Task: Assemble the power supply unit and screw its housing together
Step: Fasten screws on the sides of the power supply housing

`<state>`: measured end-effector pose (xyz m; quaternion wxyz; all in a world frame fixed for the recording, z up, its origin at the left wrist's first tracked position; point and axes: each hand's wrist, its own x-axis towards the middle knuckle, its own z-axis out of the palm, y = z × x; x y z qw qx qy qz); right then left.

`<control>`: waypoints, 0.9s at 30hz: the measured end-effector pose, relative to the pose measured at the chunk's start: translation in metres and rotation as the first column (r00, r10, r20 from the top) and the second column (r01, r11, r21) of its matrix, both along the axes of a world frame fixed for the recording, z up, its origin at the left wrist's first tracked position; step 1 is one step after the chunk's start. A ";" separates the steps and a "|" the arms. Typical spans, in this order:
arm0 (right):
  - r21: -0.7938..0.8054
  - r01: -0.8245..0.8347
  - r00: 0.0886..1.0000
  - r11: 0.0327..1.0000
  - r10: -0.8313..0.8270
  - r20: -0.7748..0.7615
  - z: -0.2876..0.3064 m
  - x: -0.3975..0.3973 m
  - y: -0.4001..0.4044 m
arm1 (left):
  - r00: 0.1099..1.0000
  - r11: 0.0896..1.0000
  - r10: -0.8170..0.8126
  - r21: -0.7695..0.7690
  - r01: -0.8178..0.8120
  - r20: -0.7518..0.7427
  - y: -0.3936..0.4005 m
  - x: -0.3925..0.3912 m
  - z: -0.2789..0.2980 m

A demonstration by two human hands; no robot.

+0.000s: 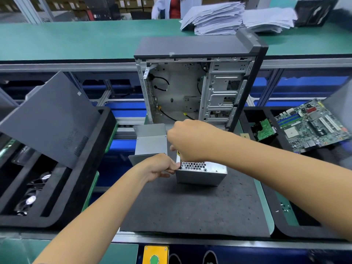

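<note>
A silver power supply unit (202, 173) with a honeycomb grille stands on the black foam mat (190, 210). My right hand (192, 141) is above its top left corner, fist curled round a screwdriver whose yellow-and-black shaft (178, 159) points down at that corner. My left hand (160, 167) is at the unit's left edge, fingers pinching near the screwdriver tip; what they pinch is hidden. A bent silver housing cover (150, 143) stands just behind my left hand.
An open computer tower case (219, 88) stands behind the mat. A dark side panel (51, 119) leans on a black tray (91, 178) with fans at left. A motherboard (312, 124) lies in the right tray. Paper stacks (215, 18) and a person stand beyond the green bench.
</note>
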<state>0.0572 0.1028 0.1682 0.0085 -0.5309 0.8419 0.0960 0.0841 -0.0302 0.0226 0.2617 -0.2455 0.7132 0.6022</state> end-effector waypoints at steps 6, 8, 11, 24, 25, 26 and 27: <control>0.040 -0.061 0.997 0.997 0.059 0.056 0.000 -0.003 0.008 | 1.000 1.000 0.014 -0.009 -0.014 -0.005 0.001 0.001 0.000; 0.066 -0.118 0.985 0.991 0.109 0.132 0.003 -0.002 0.010 | 1.000 1.000 0.012 -0.017 -0.012 -0.006 0.001 0.002 0.000; 0.004 -0.145 0.988 0.989 0.144 0.060 0.000 0.001 0.007 | 1.000 1.000 -0.015 -0.016 0.015 -0.012 0.002 0.002 0.002; 0.054 -0.132 0.987 0.990 0.126 0.101 0.003 0.002 0.017 | 1.000 1.000 -0.001 -0.023 0.001 0.005 0.003 0.001 0.006; 0.039 -0.134 0.989 0.990 0.132 0.067 0.002 0.003 0.015 | 1.000 1.000 0.002 -0.026 -0.001 0.005 0.004 0.001 0.007; 0.025 -0.123 0.992 0.992 0.123 0.024 0.001 0.002 0.014 | 1.000 1.000 0.007 -0.026 -0.006 0.007 0.004 0.001 0.007; 0.005 -0.107 0.994 0.994 0.107 -0.016 -0.002 0.002 0.011 | 1.000 1.000 0.012 -0.023 -0.012 0.008 0.004 0.001 0.007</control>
